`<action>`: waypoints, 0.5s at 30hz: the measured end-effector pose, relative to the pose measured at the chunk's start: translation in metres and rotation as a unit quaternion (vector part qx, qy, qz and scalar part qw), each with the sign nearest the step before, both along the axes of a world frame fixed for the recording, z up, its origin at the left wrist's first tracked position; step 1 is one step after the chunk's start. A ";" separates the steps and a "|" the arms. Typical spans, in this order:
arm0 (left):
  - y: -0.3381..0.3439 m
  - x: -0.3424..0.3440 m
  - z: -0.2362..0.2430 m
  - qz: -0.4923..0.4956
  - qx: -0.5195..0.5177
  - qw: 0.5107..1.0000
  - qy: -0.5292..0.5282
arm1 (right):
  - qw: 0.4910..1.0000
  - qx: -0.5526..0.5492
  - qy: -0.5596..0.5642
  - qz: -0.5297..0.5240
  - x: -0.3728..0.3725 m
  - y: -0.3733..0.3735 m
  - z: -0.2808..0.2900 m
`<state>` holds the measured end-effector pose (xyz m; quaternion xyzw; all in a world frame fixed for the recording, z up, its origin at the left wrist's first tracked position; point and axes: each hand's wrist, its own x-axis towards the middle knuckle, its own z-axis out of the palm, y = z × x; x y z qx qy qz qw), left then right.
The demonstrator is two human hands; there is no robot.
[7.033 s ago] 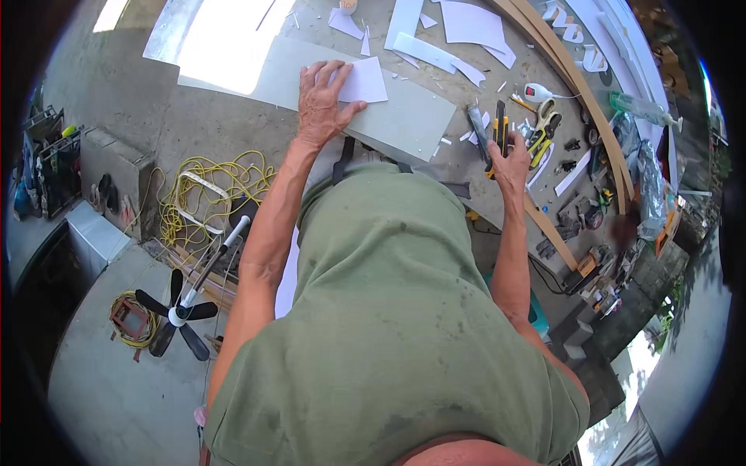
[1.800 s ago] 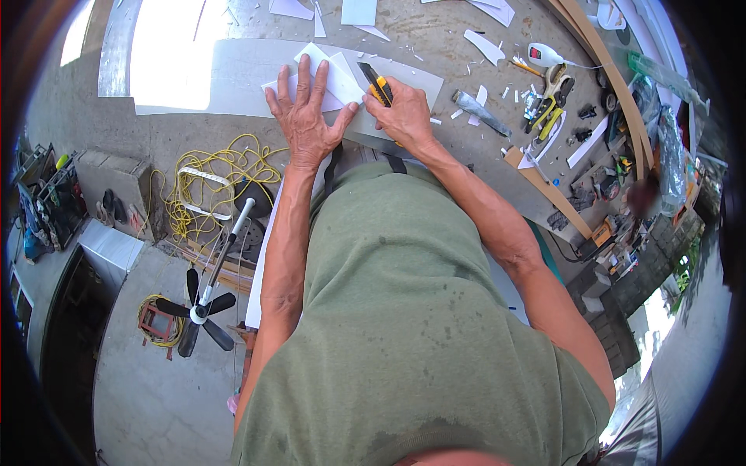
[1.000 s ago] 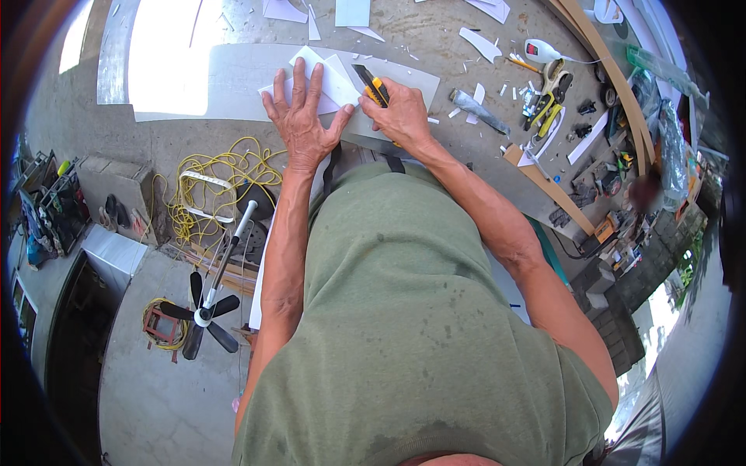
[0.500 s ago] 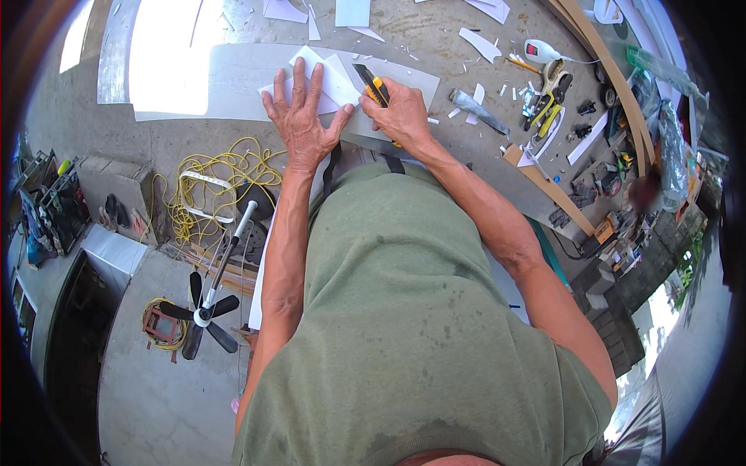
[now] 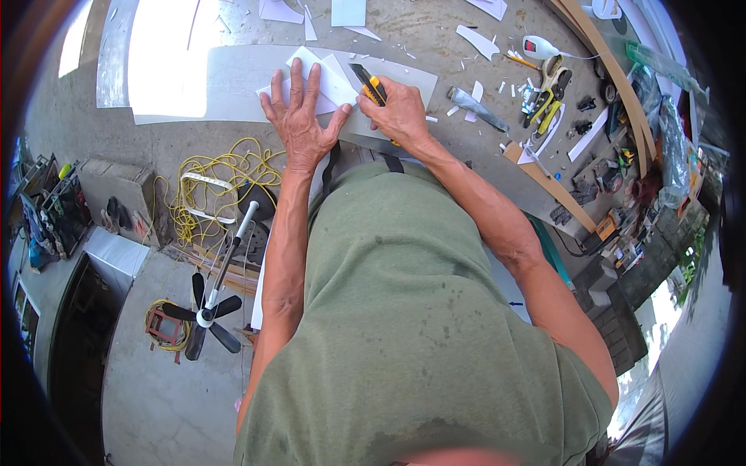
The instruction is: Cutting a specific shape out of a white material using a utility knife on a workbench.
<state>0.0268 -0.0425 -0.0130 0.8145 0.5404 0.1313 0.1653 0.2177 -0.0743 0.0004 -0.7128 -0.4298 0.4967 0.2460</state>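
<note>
My left hand (image 5: 305, 128) lies with fingers spread on overlapping white sheet pieces (image 5: 338, 76), which rest on a long pale grey board (image 5: 237, 70). Just right of these pieces, my right hand (image 5: 400, 113) grips a black and yellow utility knife (image 5: 370, 84), its head pointing up and left beside the sheets' right edge. Farther right lie a pale rolled or tubular object (image 5: 477, 109), yellow-handled cutting tools (image 5: 545, 107) and small white scraps.
White offcuts (image 5: 478, 41), a white bottle (image 5: 538, 47) and long curved brown strips (image 5: 618, 81) lie on the worktop. At left are a concrete block (image 5: 114, 182), tangled yellow cord (image 5: 198, 213) and a black-bladed fan (image 5: 204, 317). Assorted tools (image 5: 610, 233) crowd the right.
Compared with seven seconds earlier, my right hand has brought the knife leftward to the sheets and my left fingers have spread over them. In the last second both hands have barely moved.
</note>
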 end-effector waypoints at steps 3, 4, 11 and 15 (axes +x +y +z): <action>0.000 0.000 0.000 0.000 -0.002 1.000 0.002 | 1.000 0.005 0.001 0.001 0.000 -0.001 -0.002; 0.000 0.000 0.000 0.000 -0.003 1.000 0.003 | 1.000 0.005 0.001 0.001 0.000 -0.001 -0.003; 0.000 -0.001 -0.002 -0.001 -0.001 1.000 0.001 | 1.000 0.015 0.012 -0.019 -0.001 -0.001 -0.004; 0.000 -0.002 -0.002 -0.001 -0.001 1.000 0.002 | 1.000 0.005 0.015 -0.019 -0.002 0.000 -0.003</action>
